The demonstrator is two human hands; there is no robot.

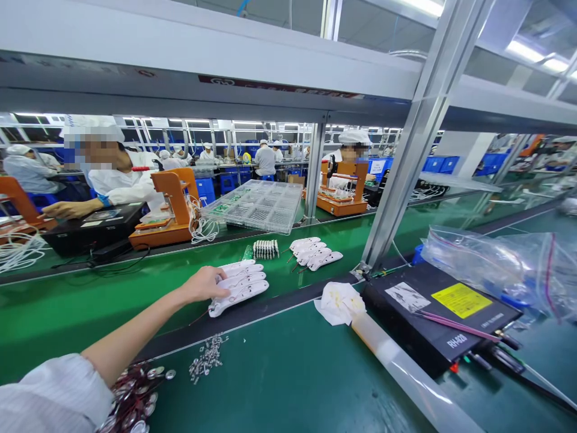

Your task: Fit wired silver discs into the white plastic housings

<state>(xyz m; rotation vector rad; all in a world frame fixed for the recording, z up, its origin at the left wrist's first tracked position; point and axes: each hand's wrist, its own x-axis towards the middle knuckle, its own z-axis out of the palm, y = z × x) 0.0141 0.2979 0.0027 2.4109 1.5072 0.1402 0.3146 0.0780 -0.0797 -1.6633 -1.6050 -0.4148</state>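
From the head camera, the left hand (205, 284) is resting loosely curled on the left end of a stack of white shells (238, 285) on the green belt (67, 300), gripping nothing firmly. The shells are lying lengthwise, left-near to right-far, extending rightward from the fingers.

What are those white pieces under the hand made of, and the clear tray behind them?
The white pieces under the left hand look like moulded plastic: smooth, slightly glossy, identical curved shells. The clear tray seems thin formed plastic, see-through with a grid of pockets. Neither can be confirmed by look alone.
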